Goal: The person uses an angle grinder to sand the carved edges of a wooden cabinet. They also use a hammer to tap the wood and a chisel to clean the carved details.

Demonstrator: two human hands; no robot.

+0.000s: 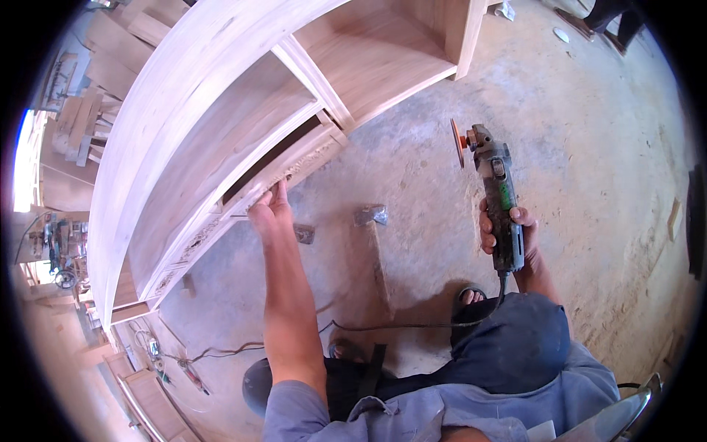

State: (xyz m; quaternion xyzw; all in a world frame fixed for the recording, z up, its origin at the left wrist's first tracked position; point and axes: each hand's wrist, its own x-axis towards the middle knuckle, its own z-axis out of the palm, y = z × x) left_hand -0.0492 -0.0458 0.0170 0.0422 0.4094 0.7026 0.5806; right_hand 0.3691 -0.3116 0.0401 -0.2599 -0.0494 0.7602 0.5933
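While the left hand (271, 211) touches the drawer front (313, 156) of the pale-grained wooden cabinet (199, 118), fingers bunched narrow (grip: cannot tell), the right hand (529, 237) holds an angle grinder (504, 197) right of the cabinet, well apart. Grinder: dark, scuffed cylindrical body; thin, round orange-brown disc (457, 143). Drawer front: rough raised carving, dark slot behind. Between cabinet and person: metal-headed, straight wooden-handled tool (370, 215) on dusty grey floor (427, 191).

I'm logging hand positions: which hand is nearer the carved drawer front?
Left. The left hand is at the carved drawer front, touching it; the right hand is well apart, off to the right, holding an angle grinder.
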